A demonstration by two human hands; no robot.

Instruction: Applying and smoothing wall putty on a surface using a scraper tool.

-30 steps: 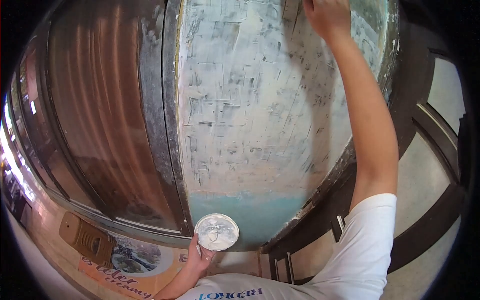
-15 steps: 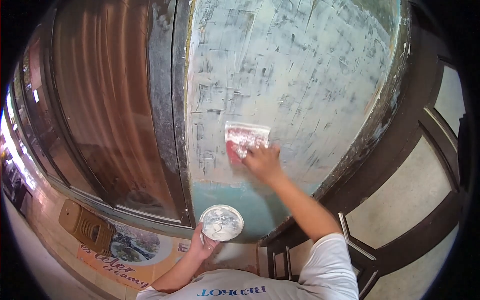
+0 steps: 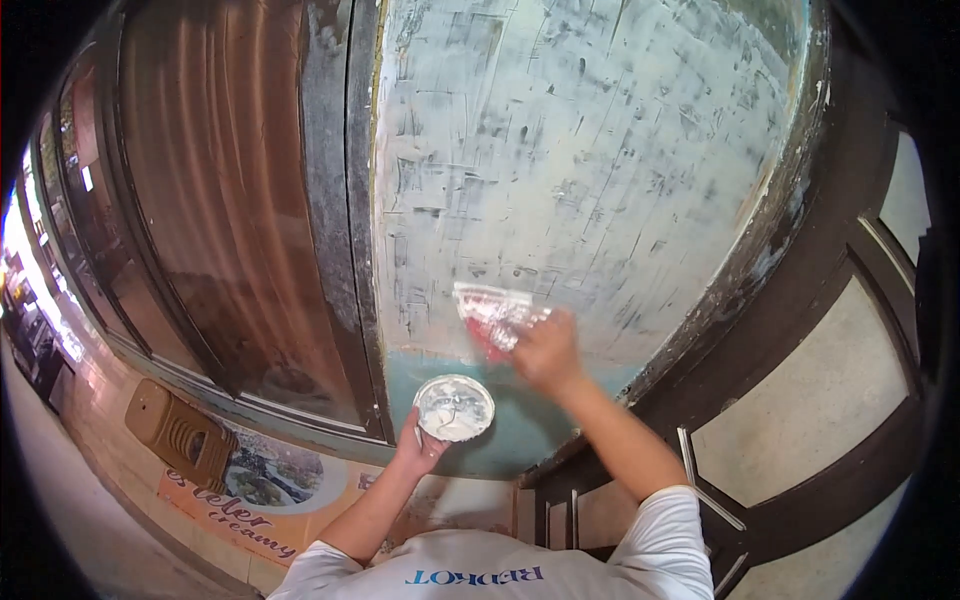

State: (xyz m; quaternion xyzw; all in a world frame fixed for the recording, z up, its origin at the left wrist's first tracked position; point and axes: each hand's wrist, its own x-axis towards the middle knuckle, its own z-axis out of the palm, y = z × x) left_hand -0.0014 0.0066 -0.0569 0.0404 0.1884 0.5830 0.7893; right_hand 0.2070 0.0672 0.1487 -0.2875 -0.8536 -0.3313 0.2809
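Fingers of the right hand [image 3: 553,352]: closed on a scraper [image 3: 484,336], red, heavily smeared with white. Some blur here; exact placing of each fingertip cannot be told. Scraper extends up and left from these fingers, its wide, whitened edge uppermost, against or just off the wall panel [image 3: 570,170]; contact cannot be told.

Fingers of the left hand [image 3: 424,450]: gripping 1 round, shallow tub [image 3: 456,378] from its lower left side, thumb up along the edge. Tub sits just above and right of these fingers, open face toward the viewer; below and left of the right-hand fingers, apart from them. Inside: white paste [image 3: 440,418], spread unevenly, thicker in places.

Panel above both sets of fingers: pale grey-white, many short dark streaks. Behind the tub and below the right-hand fingers: a teal band [image 3: 515,435], without the white coat.

Left of both hands: dark post [image 3: 340,190], then brown curtain-like folds [image 3: 215,190] within a dark frame. Farther out, lower left of the left-hand fingers: brown plastic stool [image 3: 180,432], beside an orange printed banner [image 3: 235,525] on the floor.

Right of the right-hand fingers: dark woodwork [image 3: 810,530] with pale inset panels [image 3: 800,400].

Below both: white shirt [image 3: 470,565], blue lettering.
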